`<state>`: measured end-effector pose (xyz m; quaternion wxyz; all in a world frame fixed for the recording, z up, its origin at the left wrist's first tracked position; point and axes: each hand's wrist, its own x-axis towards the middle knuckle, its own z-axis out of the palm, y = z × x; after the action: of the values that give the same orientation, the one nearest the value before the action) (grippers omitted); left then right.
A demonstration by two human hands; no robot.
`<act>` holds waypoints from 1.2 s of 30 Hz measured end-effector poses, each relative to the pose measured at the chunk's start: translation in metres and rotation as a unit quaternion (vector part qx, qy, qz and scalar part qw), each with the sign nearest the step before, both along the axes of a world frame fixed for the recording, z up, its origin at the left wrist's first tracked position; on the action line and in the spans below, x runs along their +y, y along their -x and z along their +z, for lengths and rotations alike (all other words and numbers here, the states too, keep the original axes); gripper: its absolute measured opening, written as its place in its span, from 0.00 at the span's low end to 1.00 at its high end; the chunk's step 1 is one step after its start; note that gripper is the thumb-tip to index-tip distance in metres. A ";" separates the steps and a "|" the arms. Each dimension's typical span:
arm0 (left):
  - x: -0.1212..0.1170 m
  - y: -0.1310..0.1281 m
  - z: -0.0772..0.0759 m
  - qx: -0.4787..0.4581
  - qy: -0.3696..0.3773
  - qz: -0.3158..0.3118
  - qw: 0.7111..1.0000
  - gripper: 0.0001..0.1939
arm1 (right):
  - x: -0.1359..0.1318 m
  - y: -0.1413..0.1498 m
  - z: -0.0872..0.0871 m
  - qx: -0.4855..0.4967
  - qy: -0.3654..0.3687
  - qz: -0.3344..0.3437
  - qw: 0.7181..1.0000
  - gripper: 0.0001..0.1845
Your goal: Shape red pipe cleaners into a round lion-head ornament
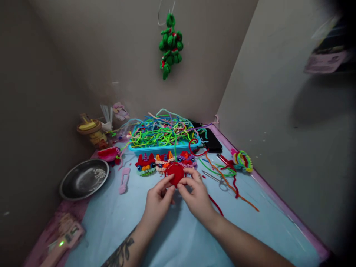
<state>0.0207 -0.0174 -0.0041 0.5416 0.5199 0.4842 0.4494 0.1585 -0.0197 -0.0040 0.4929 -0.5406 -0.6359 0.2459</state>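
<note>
Both hands hold a round red crocheted piece (176,173) a little above the blue-covered table. My left hand (160,194) grips its left edge between thumb and fingers. On the other side, my right hand (194,189) pinches the lower right edge, with its fingertips along the rim. A red yarn strand (215,205) trails out beneath my right wrist. Just behind the piece stand several small yarn figures, among them a red one with a purple horn (145,162). Scissors (215,179) lie to the right of my right hand.
A blue basket (164,149) heaped with yarn strands stands at the back. At left are a dark metal bowl (85,180), a pink clip-shaped holder (124,180) and a pink device with a green light (62,243). A black phone-like object (211,141) lies back right. A green crocheted decoration (170,46) hangs above.
</note>
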 end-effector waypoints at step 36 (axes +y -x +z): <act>0.011 0.010 -0.002 -0.042 0.032 0.101 0.993 0.16 | 0.004 -0.014 0.000 -0.117 -0.103 0.007 0.988 0.05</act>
<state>0.0107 -0.0059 -0.0057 0.5292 0.4315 0.5253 0.5078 0.1721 -0.0160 -0.0039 0.4662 -0.5074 -0.7151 0.1176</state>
